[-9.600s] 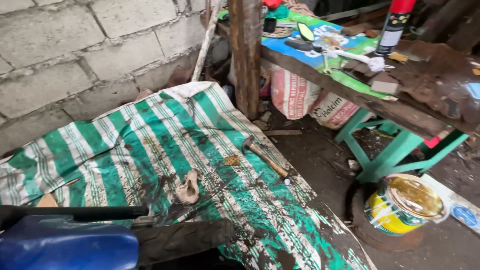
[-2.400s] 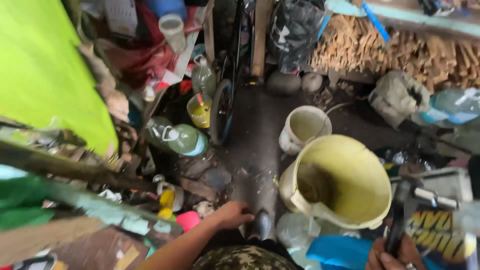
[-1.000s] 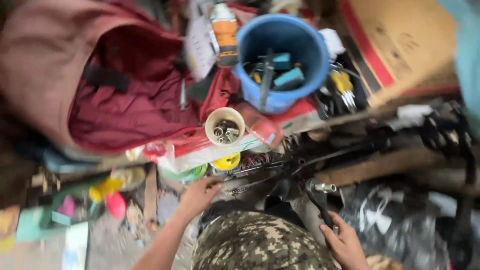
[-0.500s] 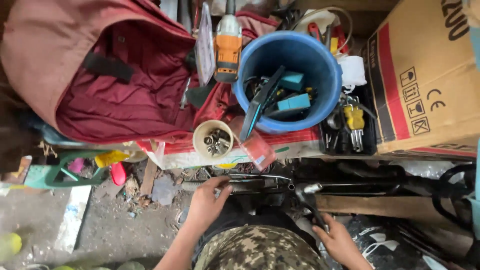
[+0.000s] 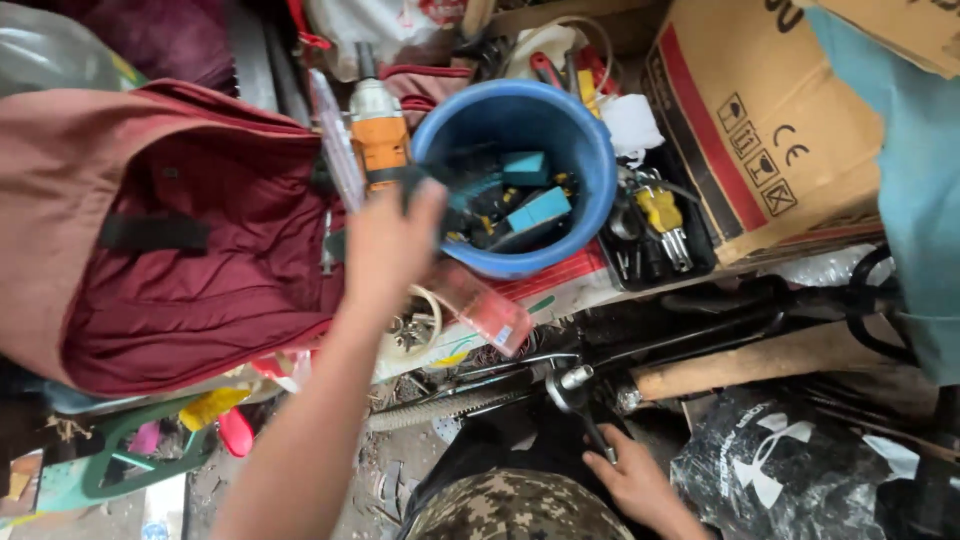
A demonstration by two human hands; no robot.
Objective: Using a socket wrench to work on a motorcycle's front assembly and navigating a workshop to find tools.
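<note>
My left hand [image 5: 388, 240] is raised with fingers apart and blurred, holding nothing. It hovers between an orange and silver power drill [image 5: 377, 135] and a blue bucket [image 5: 603, 172] with teal and black tools inside. Low in the view, my right hand [image 5: 632, 482] grips the thin dark handle of a wrench [image 5: 580, 400]. The wrench's silver head sits on a black bicycle frame [image 5: 700, 322]. Below my left forearm a small white cup [image 5: 418, 330] with metal bits is partly hidden.
A maroon backpack [image 5: 170, 250] lies open at left. A cardboard box [image 5: 760, 130] stands at right, with a black tray of hand tools [image 5: 660, 235] beside the bucket. A wooden plank [image 5: 760, 362], a black plastic bag [image 5: 800, 460] and a green frame [image 5: 130, 462] lie lower down.
My left hand has lifted from the bicycle frame up towards the drill and bucket. The view has moved closer. My right hand stays low on the wrench handle.
</note>
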